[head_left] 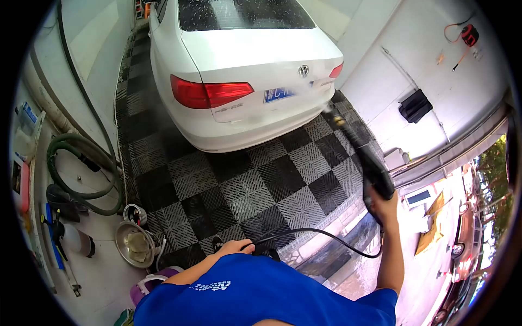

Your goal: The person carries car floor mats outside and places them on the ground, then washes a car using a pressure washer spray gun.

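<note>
Right hand (384, 205) is gripping the pressure-washer gun (374, 173); trigger finger not clear, can't tell if squeezing. Left hand (235, 248) is gripping the black hose (304, 230), slack looping between hands. Nozzle (339, 120) is pointing toward the white Volkswagen sedan (255, 49), parked ahead on checkered floor tiles (247, 198). Good handling: sweeping evenly, holding the nozzle off the paint, guiding the hose clear of bodywork.

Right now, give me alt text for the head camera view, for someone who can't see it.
A person's right hand points a black spray gun toward a white car's rear, while the left hand holds a black hose. Black-and-gray floor tiles surround the car; a coiled green hose is at left.
</note>
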The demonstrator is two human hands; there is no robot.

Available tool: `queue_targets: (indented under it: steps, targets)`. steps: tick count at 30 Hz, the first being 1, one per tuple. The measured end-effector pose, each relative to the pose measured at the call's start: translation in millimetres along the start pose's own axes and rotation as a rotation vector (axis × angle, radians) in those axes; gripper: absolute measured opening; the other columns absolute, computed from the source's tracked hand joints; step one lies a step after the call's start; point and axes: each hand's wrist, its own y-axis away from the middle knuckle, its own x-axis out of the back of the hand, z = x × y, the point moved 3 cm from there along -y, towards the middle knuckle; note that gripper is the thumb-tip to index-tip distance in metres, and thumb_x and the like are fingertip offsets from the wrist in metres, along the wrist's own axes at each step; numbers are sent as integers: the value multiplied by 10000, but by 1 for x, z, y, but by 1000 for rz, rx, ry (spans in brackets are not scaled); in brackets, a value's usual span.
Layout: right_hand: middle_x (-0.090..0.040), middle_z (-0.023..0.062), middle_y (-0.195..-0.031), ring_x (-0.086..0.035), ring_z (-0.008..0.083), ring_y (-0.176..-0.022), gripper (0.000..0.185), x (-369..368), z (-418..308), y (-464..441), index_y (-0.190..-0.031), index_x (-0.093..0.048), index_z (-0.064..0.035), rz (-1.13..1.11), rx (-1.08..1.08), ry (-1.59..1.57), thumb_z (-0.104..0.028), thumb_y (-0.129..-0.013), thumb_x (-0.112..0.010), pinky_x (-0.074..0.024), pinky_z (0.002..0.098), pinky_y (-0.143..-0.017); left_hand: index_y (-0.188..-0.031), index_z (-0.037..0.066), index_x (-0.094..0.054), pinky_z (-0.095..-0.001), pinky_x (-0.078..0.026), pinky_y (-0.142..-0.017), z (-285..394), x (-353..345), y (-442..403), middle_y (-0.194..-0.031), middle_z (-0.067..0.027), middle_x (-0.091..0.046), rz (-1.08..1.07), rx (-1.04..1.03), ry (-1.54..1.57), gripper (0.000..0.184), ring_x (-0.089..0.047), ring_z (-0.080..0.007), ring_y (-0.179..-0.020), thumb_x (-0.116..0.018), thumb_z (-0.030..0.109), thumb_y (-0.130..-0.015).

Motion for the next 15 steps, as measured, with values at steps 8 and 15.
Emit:
queue_targets:
  steps: [8, 15]
  targets:
    - [-467, 13, -463, -438, 120, -327, 278, 57, -16, -92, -781, -521, -34, 162, 9, 172, -243, -867, -682, -329, 287, -325, -1046, 100, -640, -318, -507, -705, -7, 7, 5, -849, -76, -680, 79, 11, 137, 352, -664, -196, -772, -452, 391, -982]
    - [-488, -6, -497, -469, 92, -379, 289, -37, -123, -45, -740, -591, -21, -163, 86, 196, -268, -839, -704, -370, 256, -371, -1049, 101, -659, -279, -507, -715, -18, 29, 23, -856, -68, -691, 36, 85, 150, 359, -664, -157, -781, -459, 392, -983]
